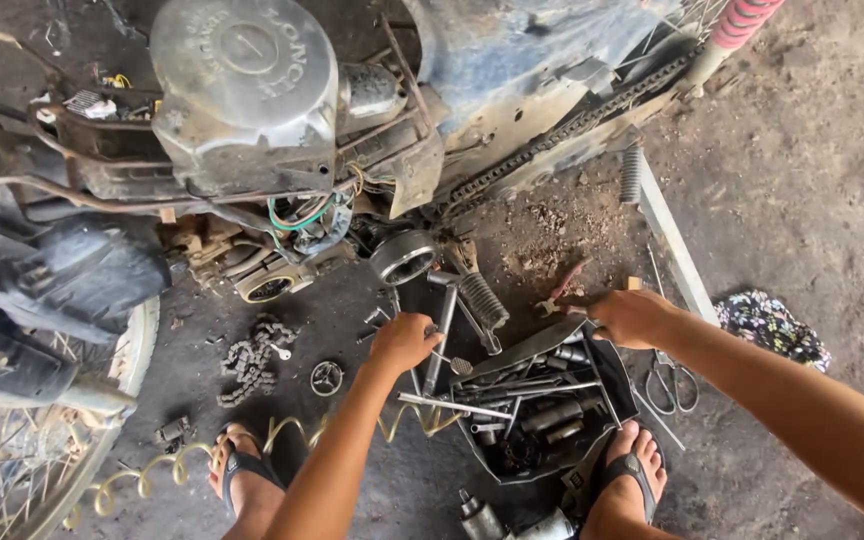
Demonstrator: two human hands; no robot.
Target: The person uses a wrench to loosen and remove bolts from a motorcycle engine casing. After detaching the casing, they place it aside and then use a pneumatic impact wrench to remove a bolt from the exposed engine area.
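I look down at a dismantled motorcycle engine (252,110) on a dirt floor. My left hand (402,342) is closed around a long metal T-handle wrench (440,335) that stands near the black tool tray (607,362). My right hand (632,317) grips the tray's far upper edge, near a pair of red-handled pliers (560,292). The tray holds several sockets, rods and wrenches. A kick-start lever with a ribbed pedal (480,298) lies just beyond my left hand.
A loose drive chain (250,358) and a small round gear (326,377) lie left of my hand. A coiled yellow hose (282,432) crosses by my sandalled feet (632,480). Scissors (672,380), a patterned cloth (774,325), a spoked wheel (32,450).
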